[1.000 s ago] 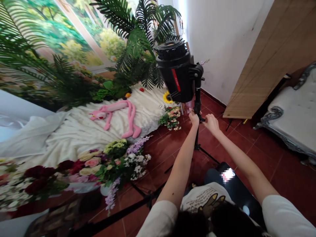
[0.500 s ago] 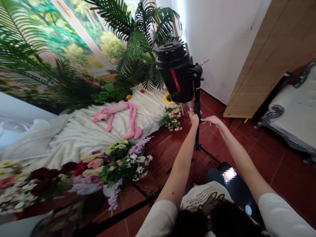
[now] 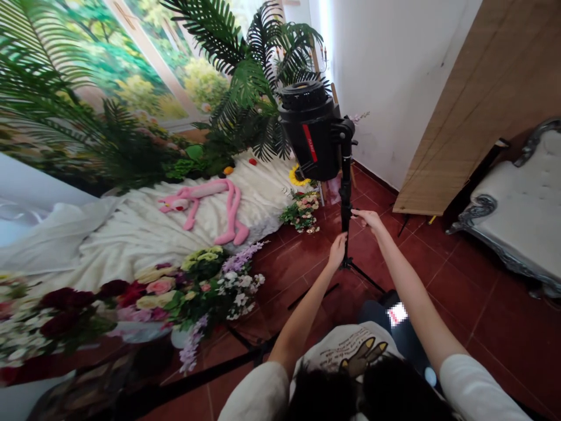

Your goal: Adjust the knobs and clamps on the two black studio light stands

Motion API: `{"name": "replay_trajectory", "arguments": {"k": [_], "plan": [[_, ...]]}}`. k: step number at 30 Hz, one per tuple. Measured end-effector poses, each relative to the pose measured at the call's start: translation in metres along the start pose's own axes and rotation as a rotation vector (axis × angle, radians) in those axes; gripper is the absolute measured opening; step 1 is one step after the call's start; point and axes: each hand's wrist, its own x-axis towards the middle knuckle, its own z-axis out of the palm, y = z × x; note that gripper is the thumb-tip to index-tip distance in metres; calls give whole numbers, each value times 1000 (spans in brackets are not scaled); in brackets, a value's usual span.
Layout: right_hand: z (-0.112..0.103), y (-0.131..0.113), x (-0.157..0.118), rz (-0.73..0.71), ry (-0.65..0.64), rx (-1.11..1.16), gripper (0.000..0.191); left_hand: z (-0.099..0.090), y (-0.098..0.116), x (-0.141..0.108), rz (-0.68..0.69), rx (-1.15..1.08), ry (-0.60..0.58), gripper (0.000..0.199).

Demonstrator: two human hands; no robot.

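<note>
In front of me stands a black light stand (image 3: 346, 190) with a black studio light (image 3: 310, 134) mounted on top, a red stripe on its side. My left hand (image 3: 338, 250) is wrapped round the lower part of the pole. Higher up, my right hand (image 3: 367, 218) has its fingers pinched on a small clamp knob (image 3: 354, 211) at the right side of the pole. The stand's legs (image 3: 366, 276) spread over the floor below.
To the left, a pink plush toy (image 3: 210, 202) lies on a cream fur blanket (image 3: 131, 234). Artificial flowers (image 3: 162, 292) and palm leaves (image 3: 258, 64) surround it. A second black stand (image 3: 205, 380) crosses the lower left. On the right are a wooden panel (image 3: 433, 140) and a white tufted sofa (image 3: 521, 199).
My left hand has slid down the pole, from beside the clamp to below it. My right hand stays at the knob. The view has shifted slightly.
</note>
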Motion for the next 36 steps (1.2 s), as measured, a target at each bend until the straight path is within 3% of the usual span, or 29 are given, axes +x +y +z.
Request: {"name": "replay_trajectory", "arguments": {"k": [2,5,7,9,12,15,18,21,23,26,28,30,33,36], "plan": [[2,10,0,-62,23,-16,38,-23,-34,-41,-127,30,-102,32],[6,46,-10,-141,25,-46,40,-64,-81,-109,-375,-21,-50,32],[13,85,-24,-54,-46,-73,35,-95,-107,-154,-455,-36,43,32],[25,128,-41,125,-104,-67,27,-128,-127,-193,-486,-56,157,31],[53,179,-65,283,-192,-65,16,-173,-136,-229,-524,-55,379,30],[91,200,-81,332,-350,-127,11,-208,-121,-239,-505,-59,617,32],[135,198,-94,333,-543,-224,9,-233,-93,-235,-514,-99,792,35],[179,191,-112,310,-796,-343,8,-255,-64,-237,-341,-139,985,38],[203,189,-128,265,-952,-435,9,-267,-44,-247,-171,-49,1259,42],[226,188,-152,158,-1107,-542,11,-284,-8,-268,93,199,1779,38],[235,188,-164,103,-1185,-567,14,-298,17,-279,194,328,1947,36],[239,189,-172,76,-1241,-580,17,-315,40,-284,294,343,1917,38],[241,191,-177,60,-1262,-606,22,-342,64,-279,442,278,1753,48],[241,195,-178,40,-1263,-614,24,-366,74,-268,426,182,1576,55]]}}
